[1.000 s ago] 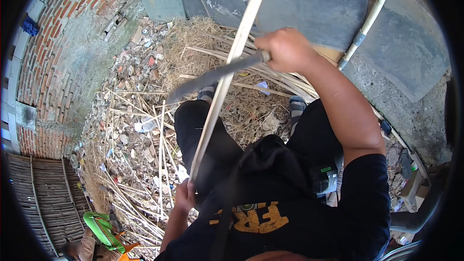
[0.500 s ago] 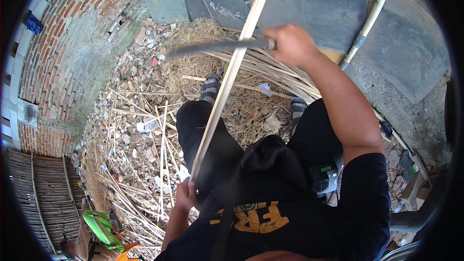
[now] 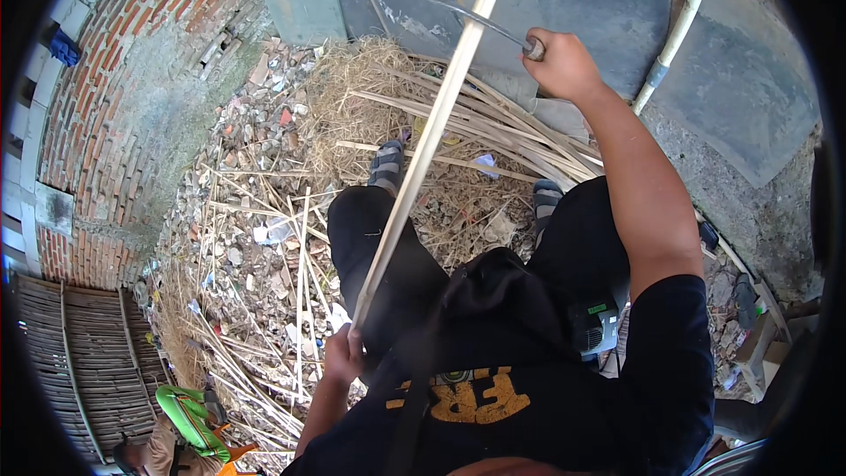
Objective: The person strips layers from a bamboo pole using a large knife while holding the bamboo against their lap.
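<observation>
A long pale split-bamboo strip (image 3: 425, 150) slants up and away from my lap, over my left leg. My left hand (image 3: 343, 356) is closed round its near end. In my right hand (image 3: 567, 67) is the wooden handle of a machete (image 3: 483, 19), raised at the strip's far end. The thin dark blade points left and crosses the strip close to its tip; whether it touches the bamboo I cannot tell. Beneath the strip lie a heap of bamboo strips (image 3: 520, 137) and a pile of dry shavings (image 3: 339, 88).
Rubble and loose strips (image 3: 304, 282) cover the ground to my left. A brick wall (image 3: 106, 132) rises at the far left, with a slatted bamboo panel (image 3: 92, 361) nearer. Another person in green trousers (image 3: 189, 419) sits lower left. A pale pipe (image 3: 679, 31) stands against the grey wall at right.
My right hand has moved up and to the right with the machete, from the strip's upper part to near its far end. The strip has shifted slightly right; my left hand keeps its grip.
</observation>
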Demonstrator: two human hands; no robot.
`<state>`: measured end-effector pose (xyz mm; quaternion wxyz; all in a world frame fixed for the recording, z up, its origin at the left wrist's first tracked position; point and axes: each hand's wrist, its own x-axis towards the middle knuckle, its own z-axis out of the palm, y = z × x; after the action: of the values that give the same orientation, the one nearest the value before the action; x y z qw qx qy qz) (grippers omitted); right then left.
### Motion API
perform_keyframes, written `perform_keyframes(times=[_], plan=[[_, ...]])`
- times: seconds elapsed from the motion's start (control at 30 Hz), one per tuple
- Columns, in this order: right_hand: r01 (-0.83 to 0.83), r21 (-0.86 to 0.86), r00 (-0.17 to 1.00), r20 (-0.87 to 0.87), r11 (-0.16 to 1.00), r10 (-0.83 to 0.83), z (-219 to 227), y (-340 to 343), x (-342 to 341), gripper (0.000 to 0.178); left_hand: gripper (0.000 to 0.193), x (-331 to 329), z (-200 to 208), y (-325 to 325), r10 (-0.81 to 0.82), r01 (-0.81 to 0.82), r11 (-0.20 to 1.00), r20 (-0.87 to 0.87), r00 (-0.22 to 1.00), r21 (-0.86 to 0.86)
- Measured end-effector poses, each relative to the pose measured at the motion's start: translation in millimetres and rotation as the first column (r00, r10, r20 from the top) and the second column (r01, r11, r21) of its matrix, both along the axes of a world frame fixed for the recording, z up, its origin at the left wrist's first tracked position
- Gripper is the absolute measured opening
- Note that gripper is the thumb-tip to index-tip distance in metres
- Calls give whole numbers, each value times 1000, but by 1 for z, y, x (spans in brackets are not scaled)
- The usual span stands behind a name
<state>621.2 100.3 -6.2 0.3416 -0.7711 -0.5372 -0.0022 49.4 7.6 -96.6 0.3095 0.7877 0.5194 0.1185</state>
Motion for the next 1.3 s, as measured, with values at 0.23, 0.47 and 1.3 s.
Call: perform_keyframes(times=[0.23,0.47,1.3], plan=[[-261,-209,916,253,942,310,22,-14,-40,27,48,0,-3,4,-12,20,996,91,996,-90],[-264,-174,931,213,949,298,12,-6,-43,20,38,-6,-10,5,74,-59,978,-71,995,198],[-230,-273,959,99,934,265,16,-12,-64,19,28,16,8,-3,63,-44,990,140,988,-135]])
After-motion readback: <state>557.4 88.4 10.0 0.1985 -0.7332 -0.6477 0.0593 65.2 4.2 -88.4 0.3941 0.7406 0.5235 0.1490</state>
